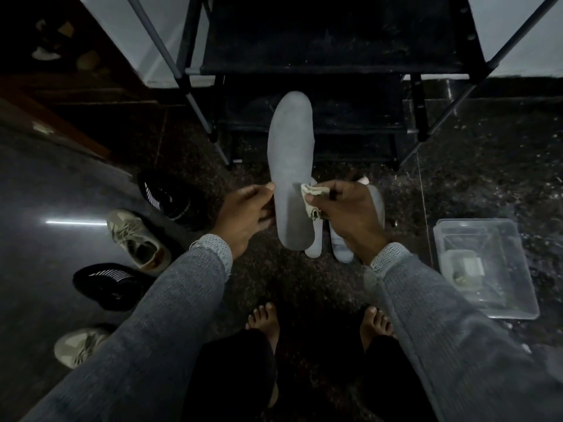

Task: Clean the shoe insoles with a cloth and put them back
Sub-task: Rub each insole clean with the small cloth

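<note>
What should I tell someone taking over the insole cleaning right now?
Left hand holds the long grey foam insole by its edge, near the heel.
Right hand grips the small crumpled pale cloth against that insole.
Two more grey insoles lie on the dark floor below; whether they are wiped is unclear.
Two black and two beige shoes sit at left, none visibly refitted.
Left: finish wiping, reinsert the insoles.
</note>
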Tool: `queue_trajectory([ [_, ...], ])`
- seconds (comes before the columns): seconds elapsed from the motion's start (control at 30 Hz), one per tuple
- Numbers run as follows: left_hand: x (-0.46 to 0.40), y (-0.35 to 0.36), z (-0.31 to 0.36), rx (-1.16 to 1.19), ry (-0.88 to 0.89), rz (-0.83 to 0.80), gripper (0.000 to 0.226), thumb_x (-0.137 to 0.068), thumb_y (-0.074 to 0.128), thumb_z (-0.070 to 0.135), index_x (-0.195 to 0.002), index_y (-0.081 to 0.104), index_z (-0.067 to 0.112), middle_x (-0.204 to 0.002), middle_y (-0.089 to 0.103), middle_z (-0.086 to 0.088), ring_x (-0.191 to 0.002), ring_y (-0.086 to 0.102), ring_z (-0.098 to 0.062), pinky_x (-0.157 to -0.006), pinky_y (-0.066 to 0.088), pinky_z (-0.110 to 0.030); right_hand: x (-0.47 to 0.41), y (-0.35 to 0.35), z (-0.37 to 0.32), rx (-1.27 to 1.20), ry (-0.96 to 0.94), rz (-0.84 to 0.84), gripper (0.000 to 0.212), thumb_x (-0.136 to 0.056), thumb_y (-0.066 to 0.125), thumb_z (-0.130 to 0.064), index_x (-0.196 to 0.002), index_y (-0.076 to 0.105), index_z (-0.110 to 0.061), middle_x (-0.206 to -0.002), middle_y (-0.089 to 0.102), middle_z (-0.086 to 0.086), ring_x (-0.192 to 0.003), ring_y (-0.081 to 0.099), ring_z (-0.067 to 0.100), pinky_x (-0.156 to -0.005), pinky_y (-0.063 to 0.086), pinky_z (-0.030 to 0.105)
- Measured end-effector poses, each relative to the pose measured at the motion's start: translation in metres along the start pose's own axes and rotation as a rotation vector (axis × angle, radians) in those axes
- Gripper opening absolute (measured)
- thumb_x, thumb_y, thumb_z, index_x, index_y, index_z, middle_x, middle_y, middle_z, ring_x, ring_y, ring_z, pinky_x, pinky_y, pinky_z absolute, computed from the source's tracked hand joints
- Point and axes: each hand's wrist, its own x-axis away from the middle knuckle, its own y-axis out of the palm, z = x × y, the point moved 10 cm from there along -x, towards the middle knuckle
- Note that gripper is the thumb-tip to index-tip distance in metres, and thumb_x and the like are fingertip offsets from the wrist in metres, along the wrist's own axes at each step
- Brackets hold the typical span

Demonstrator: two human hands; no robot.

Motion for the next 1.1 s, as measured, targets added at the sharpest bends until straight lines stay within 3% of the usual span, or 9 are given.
queue_trajectory([
  [0.13, -0.016, -0.008, -0.035, -0.045, -0.121, -0.033, 0.016, -0.099, 0.054, 0.029, -0.095, 0.065, 0.019, -0.095, 0.071, 0.001, -0.085, 0.069, -0.011, -0.066, 0.054, -0.021, -0.014, 0.006, 0.038, -0.007, 0.044, 0.035, 0.012, -0.081, 0.073, -0.003, -0.091, 0.07, 0.003, -0.085, 0.071, 0.018, -0.077, 0.067, 0.025, -0.078, 0.058, 0.042],
  [0.33, -0.045, -0.029, -0.098, -0.008, -0.298, 0.061, 0.031, -0.099, 0.051, 0.036, -0.107, 0.067, 0.01, -0.1, 0.07, -0.01, -0.084, 0.067, -0.02, -0.065, 0.056, -0.028, -0.033, 0.02, 0.088, -0.025, 0.083, 0.036, 0.011, -0.08, 0.071, 0.005, -0.091, 0.069, 0.006, -0.08, 0.068, 0.01, -0.069, 0.064, 0.018, -0.07, 0.058, 0.033],
  [0.47, -0.069, -0.036, -0.128, -0.031, -0.327, 0.082, 0.041, -0.097, 0.054, 0.041, -0.117, 0.066, 0.008, -0.117, 0.068, -0.016, -0.1, 0.067, -0.029, -0.088, 0.055, -0.043, -0.052, 0.027, 0.117, 0.025, 0.098, 0.025, 0.017, -0.08, 0.07, 0.005, -0.096, 0.067, 0.012, -0.087, 0.068, 0.013, -0.067, 0.063, 0.009, -0.067, 0.057, 0.022],
  [0.57, -0.088, -0.025, -0.137, 0.04, -0.326, 0.008, 0.033, -0.099, 0.051, 0.037, -0.11, 0.068, 0.012, -0.11, 0.07, -0.013, -0.101, 0.066, -0.029, -0.086, 0.055, -0.041, -0.066, 0.033, 0.137, -0.002, 0.095, 0.026, 0.015, -0.08, 0.07, 0.007, -0.094, 0.068, 0.004, -0.091, 0.067, 0.02, -0.078, 0.064, 0.027, -0.077, 0.056, 0.038],
  [0.63, -0.101, -0.022, -0.144, 0.027, -0.302, -0.012, 0.021, -0.099, 0.052, 0.03, -0.099, 0.068, 0.016, -0.099, 0.07, -0.008, -0.093, 0.066, -0.026, -0.076, 0.055, -0.036, -0.074, 0.036, 0.15, 0.028, 0.101, 0.037, 0.012, -0.08, 0.072, 0.003, -0.092, 0.07, 0.004, -0.088, 0.068, 0.018, -0.077, 0.064, 0.028, -0.08, 0.055, 0.042],
  [0.83, -0.126, -0.031, -0.179, -0.1, -0.28, 0.007, 0.014, -0.098, 0.054, 0.019, -0.09, 0.063, 0.011, -0.093, 0.067, -0.01, -0.081, 0.065, -0.021, -0.058, 0.057, -0.025, -0.086, 0.053, 0.183, 0.091, 0.082, 0.014, 0.008, -0.082, 0.073, -0.007, -0.083, 0.071, 0.001, -0.072, 0.069, 0.01, -0.058, 0.062, 0.003, -0.064, 0.055, 0.025],
  [0.9, -0.134, -0.035, -0.186, -0.104, -0.267, 0.014, 0.015, -0.099, 0.052, 0.017, -0.093, 0.064, 0.01, -0.092, 0.067, -0.009, -0.079, 0.065, -0.02, -0.06, 0.057, -0.025, -0.086, 0.061, 0.196, 0.115, 0.106, -0.029, 0.012, -0.087, 0.069, -0.011, -0.074, 0.068, -0.012, -0.067, 0.066, 0.001, -0.059, 0.061, 0.005, -0.06, 0.052, 0.026],
  [0.97, -0.143, -0.041, -0.195, -0.113, -0.267, 0.021, 0.017, -0.1, 0.051, 0.017, -0.092, 0.064, 0.01, -0.093, 0.068, -0.009, -0.081, 0.066, -0.022, -0.061, 0.057, -0.027, -0.084, 0.064, 0.212, 0.156, 0.168, -0.057, 0.018, -0.086, 0.066, -0.009, -0.074, 0.064, -0.022, -0.071, 0.063, -0.002, -0.067, 0.06, 0.01, -0.067, 0.051, 0.029],
  [1.1, -0.156, -0.05, -0.212, -0.141, -0.282, 0.045, 0.016, -0.1, 0.053, 0.019, -0.093, 0.063, 0.009, -0.102, 0.066, -0.016, -0.092, 0.064, -0.028, -0.063, 0.057, -0.028, -0.086, 0.066, 0.237, 0.233, 0.167, -0.083, 0.022, -0.085, 0.065, -0.008, -0.075, 0.062, -0.027, -0.068, 0.061, -0.008, -0.055, 0.056, -0.008, -0.055, 0.045, 0.007],
])
